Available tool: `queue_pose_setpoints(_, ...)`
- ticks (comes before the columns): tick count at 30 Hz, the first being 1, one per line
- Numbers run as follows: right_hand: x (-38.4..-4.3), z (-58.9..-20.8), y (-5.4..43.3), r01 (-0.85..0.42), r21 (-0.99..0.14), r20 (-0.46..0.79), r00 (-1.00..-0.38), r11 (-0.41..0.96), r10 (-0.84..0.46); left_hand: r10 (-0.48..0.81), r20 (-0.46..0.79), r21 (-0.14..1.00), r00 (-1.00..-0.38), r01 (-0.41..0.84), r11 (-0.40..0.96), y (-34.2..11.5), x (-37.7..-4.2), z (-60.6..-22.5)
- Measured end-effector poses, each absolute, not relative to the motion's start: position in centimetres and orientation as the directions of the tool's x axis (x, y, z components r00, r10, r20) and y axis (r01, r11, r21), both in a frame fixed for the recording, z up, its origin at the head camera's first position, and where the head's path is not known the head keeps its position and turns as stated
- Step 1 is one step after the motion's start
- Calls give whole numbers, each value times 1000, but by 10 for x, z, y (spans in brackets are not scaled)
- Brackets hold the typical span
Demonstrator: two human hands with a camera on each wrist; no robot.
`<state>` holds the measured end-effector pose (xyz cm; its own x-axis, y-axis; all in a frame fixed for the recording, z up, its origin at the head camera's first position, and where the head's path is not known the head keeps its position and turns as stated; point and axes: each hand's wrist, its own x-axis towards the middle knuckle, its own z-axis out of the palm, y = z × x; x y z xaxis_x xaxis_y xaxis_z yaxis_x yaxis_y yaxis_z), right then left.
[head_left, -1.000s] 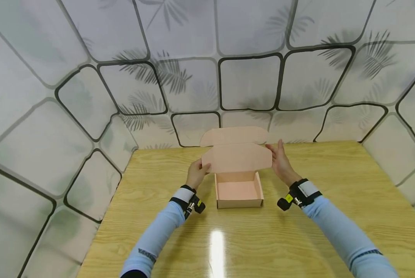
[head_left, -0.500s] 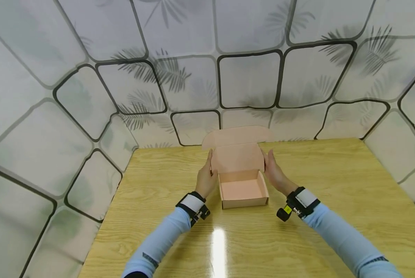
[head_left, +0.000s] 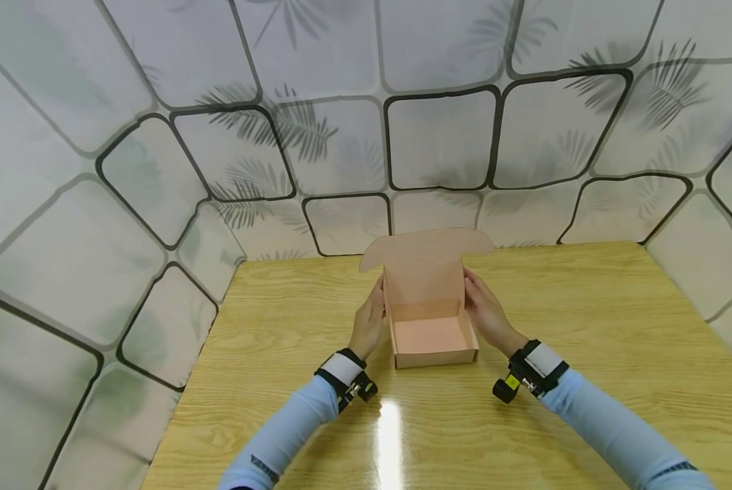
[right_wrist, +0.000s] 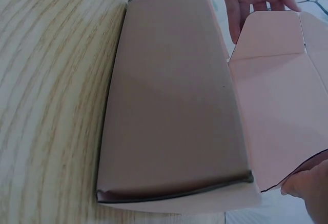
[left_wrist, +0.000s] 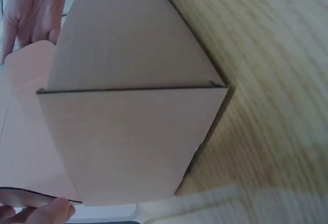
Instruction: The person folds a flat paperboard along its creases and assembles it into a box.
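Observation:
A small cardboard box (head_left: 436,358), pinkish inside, sits on the table with its mouth facing up. Its lid (head_left: 424,279) stands raised at the back, and a wide tuck flap (head_left: 427,243) with rounded ends extends from the lid's top. Along the lid's left edge, my left hand (head_left: 368,323) presses the left side flap (right_wrist: 269,34) inward with extended fingers. On the opposite edge my right hand (head_left: 488,313) does likewise against the right side flap (left_wrist: 33,65). Each wrist view shows a thumb near its flap's edge; the fingers behind are partly hidden.
The wood-grain table (head_left: 280,306) reaches back to a patterned wall covering (head_left: 439,139) with leaf prints, which also runs along both sides. A bright light reflection (head_left: 389,442) lies on the tabletop in front of the box. Wrist cameras sit on both straps.
Both hands have come closer together and folded the lid's side flaps inward from their spread position. The box has shifted slightly right in the view, and the lid looks narrower.

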<state>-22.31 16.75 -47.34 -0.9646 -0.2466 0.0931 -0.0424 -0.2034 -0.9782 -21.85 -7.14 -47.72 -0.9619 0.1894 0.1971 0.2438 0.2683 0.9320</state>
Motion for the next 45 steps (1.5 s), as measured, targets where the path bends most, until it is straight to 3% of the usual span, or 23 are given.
queue_pose_setpoints(4, -221, -471, 168, -18, -976, 74, -965, -218, -252, 201, 229, 924, -953, 277, 263, -69, -213, -470)
queue_pose_setpoints(11, -214, -475, 178, -64, -978, 127, -938, -199, -323, 349, 197, 927, -916, 290, 238, -73, -194, -444)
queue_pose_setpoints(21, -203, -492, 195, -190, -971, 233, -884, -145, -404, 446, 217, 915, -868, 339, 216, -85, -209, -492)
queue_pose_setpoints(26, -202, -495, 201, -177, -984, 170, -885, -23, -434, 514, 211, 900, -832, 370, 230, -96, -214, -498)
queue_pose_setpoints(31, -200, -503, 208, -260, -964, 196, -842, 61, -503, 616, 187, 801, -765, 482, 355, -109, -217, -497)
queue_pose_setpoints(38, -201, -520, 221, -518, -855, 405, -660, -7, -633, 738, 164, 676, -654, 619, 399, -124, -219, -501)
queue_pose_setpoints(42, -205, -524, 231, -626, -762, 371, -632, 166, -680, 787, 116, 532, -606, 707, 466, -130, -222, -504)
queue_pose_setpoints(45, -209, -523, 238, -708, -623, 302, -611, 333, -732, 805, 98, 412, -586, 760, 503, -133, -225, -506)
